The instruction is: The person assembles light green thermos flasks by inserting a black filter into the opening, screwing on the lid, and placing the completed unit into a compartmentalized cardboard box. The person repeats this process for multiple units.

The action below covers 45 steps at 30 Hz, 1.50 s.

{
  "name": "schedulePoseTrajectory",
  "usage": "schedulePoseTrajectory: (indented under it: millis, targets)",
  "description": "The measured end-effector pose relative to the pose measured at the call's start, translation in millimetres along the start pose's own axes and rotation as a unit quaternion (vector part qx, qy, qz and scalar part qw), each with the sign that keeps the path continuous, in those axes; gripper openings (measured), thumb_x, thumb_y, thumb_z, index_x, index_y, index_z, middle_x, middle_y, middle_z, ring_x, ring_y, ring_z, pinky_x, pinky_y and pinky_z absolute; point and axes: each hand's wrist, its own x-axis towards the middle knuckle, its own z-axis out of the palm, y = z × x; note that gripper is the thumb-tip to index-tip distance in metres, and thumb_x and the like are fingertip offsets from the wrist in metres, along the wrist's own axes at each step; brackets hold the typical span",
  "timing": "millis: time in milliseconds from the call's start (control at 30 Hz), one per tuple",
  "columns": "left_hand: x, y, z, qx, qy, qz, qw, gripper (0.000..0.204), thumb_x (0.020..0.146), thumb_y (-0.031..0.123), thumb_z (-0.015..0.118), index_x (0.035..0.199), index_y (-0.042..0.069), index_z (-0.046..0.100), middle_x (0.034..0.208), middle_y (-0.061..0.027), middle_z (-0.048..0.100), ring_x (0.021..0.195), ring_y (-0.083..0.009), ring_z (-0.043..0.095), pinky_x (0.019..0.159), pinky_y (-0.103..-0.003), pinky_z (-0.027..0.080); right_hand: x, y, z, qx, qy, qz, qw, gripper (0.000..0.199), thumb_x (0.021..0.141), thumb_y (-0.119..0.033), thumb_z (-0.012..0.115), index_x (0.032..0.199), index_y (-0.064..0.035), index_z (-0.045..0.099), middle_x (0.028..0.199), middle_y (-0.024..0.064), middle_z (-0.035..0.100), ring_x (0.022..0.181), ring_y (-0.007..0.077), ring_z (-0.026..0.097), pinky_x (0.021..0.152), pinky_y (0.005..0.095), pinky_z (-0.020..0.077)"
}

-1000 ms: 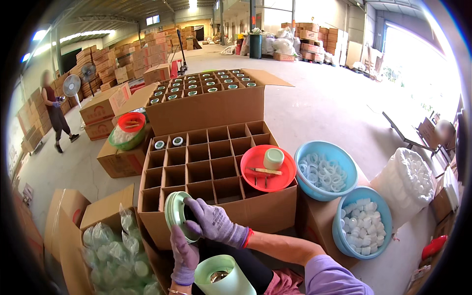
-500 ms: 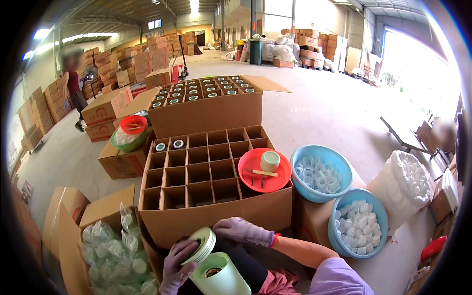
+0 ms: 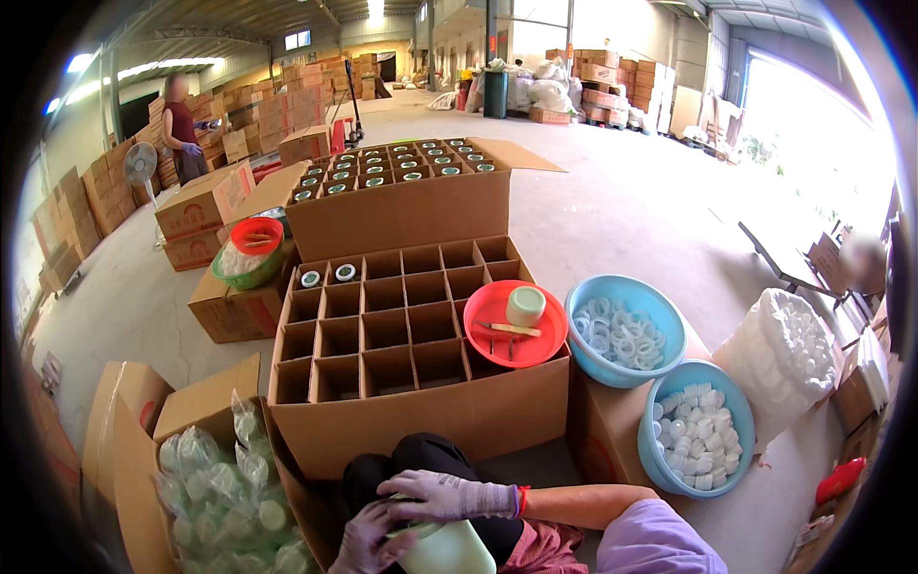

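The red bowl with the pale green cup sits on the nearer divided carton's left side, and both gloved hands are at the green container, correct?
Not quite: the head view shows the red bowl with its cup on the right side of the nearer carton. The left hand and right hand are at the green container.

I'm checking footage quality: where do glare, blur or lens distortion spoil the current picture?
Head view: daylight washes out the doorway at right; head view: edges bend toward a black rim; head view: the standing person's head is blurred out, while the divided carton looks clear.
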Motion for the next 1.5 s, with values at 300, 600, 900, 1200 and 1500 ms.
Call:
schedulePoseTrajectory:
  millis: [300,600,900,1200,1500]
  targets:
    - [-14,27,22,-0.3,0.17,-0.211,0.915,0.047,0.105,0.034,0.041,0.129,-0.004,0.058,0.127,-0.0175,0.063,0.119,-0.0306,0.059,0.106,-0.04,0.043,-10,11,-14,0.025,-0.126,-0.031,0.991,0.091,0.092,-0.056,0.057,0.156,-0.0028,0.02,0.148,0.0263,0.041,0.138,0.0396,0.039,0.115,0.0448,0.032]
    - [-29,33,113,-0.451,0.212,-0.317,0.806,0.044,0.104,0.032,0.048,0.131,-0.001,0.056,0.131,-0.0123,0.059,0.121,-0.0222,0.054,0.105,-0.034,0.041,-130,-27,-33,-0.033,0.079,0.007,0.996,0.062,0.099,-0.049,0.044,0.147,-0.0105,0.042,0.145,0.0238,0.037,0.138,0.0421,0.034,0.114,0.0511,0.0271]
    - [-33,42,121,-0.434,0.164,-0.343,0.817,0.04,0.1,0.033,0.055,0.12,-0.001,0.063,0.117,-0.0121,0.065,0.107,-0.0213,0.061,0.094,-0.033,0.047,-105,-75,-23,-0.129,0.04,-0.323,0.937,0.059,0.089,-0.053,0.054,0.133,-0.0129,0.056,0.138,0.0172,0.05,0.127,0.0416,0.044,0.1,0.0597,0.0341]
    - [-23,38,91,-0.35,0.22,-0.323,0.851,0.038,0.095,0.033,0.063,0.109,-0.001,0.07,0.103,-0.0118,0.071,0.093,-0.0204,0.068,0.083,-0.032,0.052,-108,-41,-36,-0.034,0.132,-0.117,0.984,0.064,0.092,-0.05,0.055,0.14,-0.0072,0.048,0.14,0.022,0.045,0.132,0.0396,0.042,0.109,0.0476,0.0337]
    - [38,45,6,-0.303,0.196,-0.237,0.902,0.036,0.097,0.028,0.063,0.106,-0.006,0.072,0.099,-0.0136,0.074,0.09,-0.0192,0.07,0.082,-0.029,0.055,-91,-25,-61,-0.078,0.256,-0.244,0.932,0.069,0.099,-0.052,0.041,0.143,0.0005,0.041,0.146,0.0254,0.039,0.136,0.0393,0.04,0.114,0.0487,0.029]
